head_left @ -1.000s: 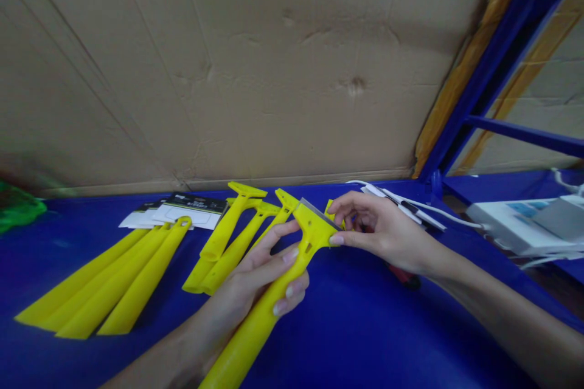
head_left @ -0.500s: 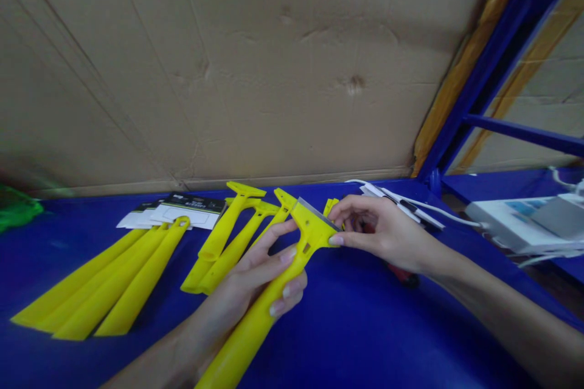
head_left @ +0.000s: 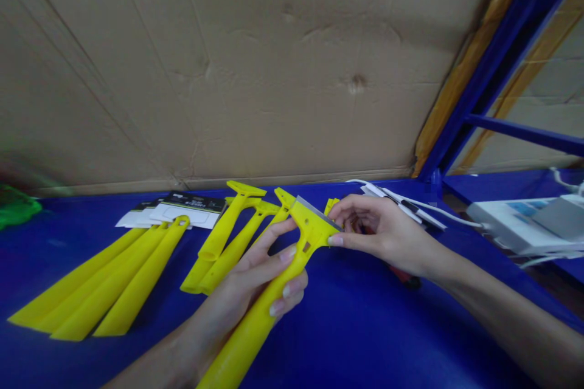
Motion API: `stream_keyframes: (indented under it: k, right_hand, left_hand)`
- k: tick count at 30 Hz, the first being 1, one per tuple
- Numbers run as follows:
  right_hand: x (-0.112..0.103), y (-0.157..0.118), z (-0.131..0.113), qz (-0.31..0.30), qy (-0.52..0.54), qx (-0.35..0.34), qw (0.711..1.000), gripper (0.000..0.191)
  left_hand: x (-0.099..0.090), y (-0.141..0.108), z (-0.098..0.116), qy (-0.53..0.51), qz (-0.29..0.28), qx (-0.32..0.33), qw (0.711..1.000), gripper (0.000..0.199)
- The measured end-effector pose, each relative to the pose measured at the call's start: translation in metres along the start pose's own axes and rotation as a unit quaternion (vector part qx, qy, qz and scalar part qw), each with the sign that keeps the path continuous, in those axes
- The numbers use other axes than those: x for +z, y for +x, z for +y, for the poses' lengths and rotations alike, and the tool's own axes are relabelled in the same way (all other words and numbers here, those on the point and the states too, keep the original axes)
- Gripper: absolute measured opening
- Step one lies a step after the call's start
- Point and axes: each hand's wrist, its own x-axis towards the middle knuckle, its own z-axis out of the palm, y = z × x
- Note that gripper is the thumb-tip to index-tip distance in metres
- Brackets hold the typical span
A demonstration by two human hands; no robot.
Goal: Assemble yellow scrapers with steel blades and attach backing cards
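Observation:
A yellow scraper (head_left: 306, 228) is held above the blue table, its head tilted up and to the right. My left hand (head_left: 262, 276) wraps round the handle just below the head. A thin metal blade (head_left: 314, 209) shows along the head's front edge. My right hand (head_left: 381, 234) pinches the right end of the head and blade between thumb and fingers; its curled fingertips are partly hidden. Behind my left hand lie several more yellow scraper heads (head_left: 232, 219). A red and black tool (head_left: 405, 276) is mostly covered by my right hand.
Several yellow tapered handles (head_left: 137, 279) lie fanned out on the blue table (head_left: 347, 334) at left, beside black-and-white cards (head_left: 187, 209). Cardboard (head_left: 274, 73) stands behind. A white device (head_left: 524, 219) with a cable sits at right by a blue metal frame (head_left: 488, 67). Green netting (head_left: 17, 206) lies far left.
Almost nothing differs. Both hands keep their hold on the scraper, and the view has shifted very slightly.

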Motion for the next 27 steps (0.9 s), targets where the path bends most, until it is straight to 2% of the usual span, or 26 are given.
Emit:
stream_keyframes:
  k: [16, 27]
  right_hand:
    - [-0.0015, -0.0002, 0.0002, -0.013, 0.041, 0.0, 0.999, 0.031]
    - [-0.0026, -0.0016, -0.0015, -0.019, -0.02, -0.011, 1.0, 0.028]
  left_hand:
    - [-0.0004, 0.0005, 0.0014, -0.013, -0.01, -0.004, 1.0, 0.043]
    - [0.0029, -0.0007, 0.0016, -0.001, -0.015, -0.001, 1.0, 0.047]
